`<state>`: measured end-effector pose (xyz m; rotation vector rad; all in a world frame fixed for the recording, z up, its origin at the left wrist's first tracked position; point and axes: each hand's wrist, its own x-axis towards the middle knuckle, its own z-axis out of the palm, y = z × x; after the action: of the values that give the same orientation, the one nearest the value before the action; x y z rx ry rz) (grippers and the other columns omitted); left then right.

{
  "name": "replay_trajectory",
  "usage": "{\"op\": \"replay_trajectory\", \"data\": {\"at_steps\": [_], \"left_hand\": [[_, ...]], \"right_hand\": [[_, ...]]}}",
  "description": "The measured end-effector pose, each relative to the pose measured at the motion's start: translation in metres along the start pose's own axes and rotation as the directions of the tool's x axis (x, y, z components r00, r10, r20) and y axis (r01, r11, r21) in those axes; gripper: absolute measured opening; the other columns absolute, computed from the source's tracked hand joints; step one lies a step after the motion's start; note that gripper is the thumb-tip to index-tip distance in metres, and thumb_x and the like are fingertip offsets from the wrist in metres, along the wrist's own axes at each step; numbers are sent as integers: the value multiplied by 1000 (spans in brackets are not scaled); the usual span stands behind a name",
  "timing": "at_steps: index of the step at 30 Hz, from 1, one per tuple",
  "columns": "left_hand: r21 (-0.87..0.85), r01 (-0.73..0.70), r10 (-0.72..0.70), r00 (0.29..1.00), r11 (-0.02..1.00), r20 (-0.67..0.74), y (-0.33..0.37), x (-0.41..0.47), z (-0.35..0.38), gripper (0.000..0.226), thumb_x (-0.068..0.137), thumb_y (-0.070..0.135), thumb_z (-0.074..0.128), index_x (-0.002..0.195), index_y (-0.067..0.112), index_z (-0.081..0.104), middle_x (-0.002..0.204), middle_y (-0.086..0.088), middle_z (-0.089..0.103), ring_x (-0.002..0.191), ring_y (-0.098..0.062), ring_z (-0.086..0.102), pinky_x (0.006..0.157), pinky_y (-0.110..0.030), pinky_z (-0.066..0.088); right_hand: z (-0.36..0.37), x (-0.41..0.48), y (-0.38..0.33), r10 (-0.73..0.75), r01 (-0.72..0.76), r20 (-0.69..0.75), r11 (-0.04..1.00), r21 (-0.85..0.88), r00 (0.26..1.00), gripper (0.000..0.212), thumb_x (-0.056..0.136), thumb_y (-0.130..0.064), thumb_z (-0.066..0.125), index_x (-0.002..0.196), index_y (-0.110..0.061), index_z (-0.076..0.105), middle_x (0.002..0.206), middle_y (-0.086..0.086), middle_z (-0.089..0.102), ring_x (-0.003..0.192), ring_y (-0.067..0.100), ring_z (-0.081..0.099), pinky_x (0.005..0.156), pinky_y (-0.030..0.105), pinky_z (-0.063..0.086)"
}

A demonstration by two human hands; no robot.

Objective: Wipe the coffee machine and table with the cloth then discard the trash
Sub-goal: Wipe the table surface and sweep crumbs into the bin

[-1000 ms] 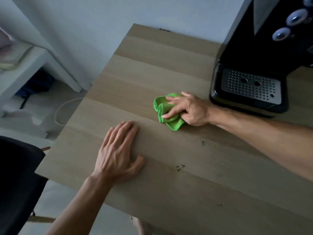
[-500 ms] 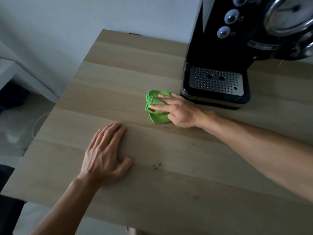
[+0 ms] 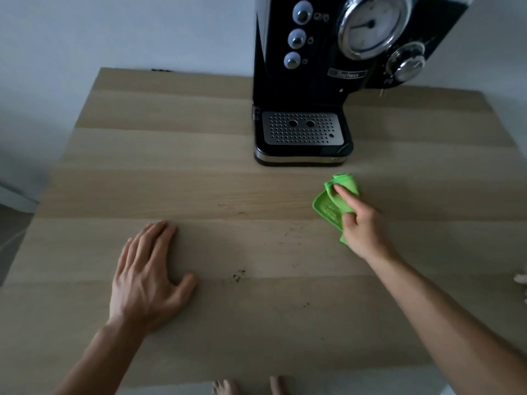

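From the head view, a pale wooden desk [image 3: 199,155] stands against a white wall [image 3: 114,29], with a black coffee machine [image 3: 285,89] upright at its far edge. The machine's perforated metal drip tray [image 3: 301,132] faces the person, and three round buttons [image 3: 297,39], a large gauge [image 3: 370,24] and a chrome knob [image 3: 407,65] sit higher on its front. The green cloth [image 3: 330,208] lies bunched on the desk just in front of the machine's base, not touching it. The right hand [image 3: 360,226] holds it there: one of its fingers [image 3: 343,196] stretches out and presses on top, while the others curl round the near part of the cloth. The left hand [image 3: 145,277] lies palm down on the desk, well apart from the cloth, its fingers [image 3: 155,238] straight and close together, holding nothing. Dark crumbs [image 3: 239,275] speckle the wood between the two hands, with fainter specks [image 3: 293,230] nearer the cloth. A small white object [image 3: 520,277], cut off by the right edge, cannot be made out. Bare toes [image 3: 225,387] show below the near edge of the desk.
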<state>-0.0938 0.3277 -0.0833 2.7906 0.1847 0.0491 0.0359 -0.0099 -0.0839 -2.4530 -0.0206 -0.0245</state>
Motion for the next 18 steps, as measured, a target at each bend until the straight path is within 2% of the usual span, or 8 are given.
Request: {"op": "replay_trajectory", "data": {"at_steps": [1, 3, 5, 7, 9, 11, 13, 18], "left_hand": [[-1, 0, 0, 1000, 1000, 3, 0, 0, 0, 87, 63, 55, 48, 137, 10, 47, 141, -9, 45, 132, -29, 36, 110, -49, 30], [-5, -4, 4, 1000, 1000, 5, 1, -1, 0, 87, 63, 55, 48, 136, 9, 47, 141, -9, 46, 132, -29, 36, 111, -48, 29], [-8, -6, 6, 1000, 1000, 5, 1, -2, 0, 87, 63, 55, 48, 137, 9, 47, 141, -9, 46, 132, -29, 36, 111, -48, 28], [-12, -8, 8, 1000, 1000, 7, 1, -2, -1, 88, 62, 55, 48, 137, 9, 48, 141, -9, 46, 132, -28, 36, 111, -48, 29], [-17, -17, 17, 1000, 1000, 6, 0, -2, -2, 88, 62, 56, 49, 137, 10, 47, 142, -8, 46, 133, -27, 35, 113, -46, 27], [-16, -20, 20, 1000, 1000, 12, -1, -2, -1, 88, 63, 57, 49, 138, 11, 46, 142, -7, 45, 135, -26, 34, 114, -45, 24], [-12, -23, 23, 1000, 1000, 9, -3, -2, -1, 88, 64, 57, 49, 139, 11, 46, 143, -7, 45, 135, -25, 34, 114, -44, 23], [-14, -21, 20, 1000, 1000, -23, -2, -1, 0, 87, 62, 55, 51, 137, 12, 49, 142, -6, 47, 135, -25, 37, 115, -38, 20]], "right_hand": [[12, -8, -8, 24, -24, -8, 999, -35, 1000, 63, 71, -16, 34, 131, -26, 53, 122, 16, 62, 89, 18, 64, 83, 21, 46], [38, -28, -33, -47, 48, 13, 997, -57, 999, 62, 71, -14, 37, 129, -25, 55, 132, 13, 55, 117, 28, 54, 99, 23, 34], [54, -44, -55, -114, 115, 44, 993, -21, 993, 61, 71, -11, 38, 127, -24, 57, 131, 12, 56, 115, 30, 55, 99, 24, 36], [57, -41, -69, -106, 103, 38, 992, 73, 994, 57, 74, -9, 40, 126, -25, 58, 123, 11, 62, 92, 26, 64, 86, 28, 49], [58, -18, -74, -96, 84, 72, 984, 156, 993, 55, 79, -1, 45, 127, -25, 57, 120, 10, 64, 71, 14, 60, 73, 23, 48], [65, 13, -81, -181, 154, 174, 975, 157, 968, 58, 80, 7, 46, 130, -23, 54, 130, 10, 57, 89, 12, 60, 83, 18, 43], [80, 40, -96, -332, 309, 288, 943, 124, 898, 61, 78, 8, 45, 130, -22, 54, 136, 10, 51, 111, 21, 58, 93, 17, 38], [106, 56, -126, -581, 629, 525, 770, 106, 622, 61, 71, 0, 40, 123, -24, 60, 133, 17, 52, 127, 24, 47, 109, 24, 29]]}}
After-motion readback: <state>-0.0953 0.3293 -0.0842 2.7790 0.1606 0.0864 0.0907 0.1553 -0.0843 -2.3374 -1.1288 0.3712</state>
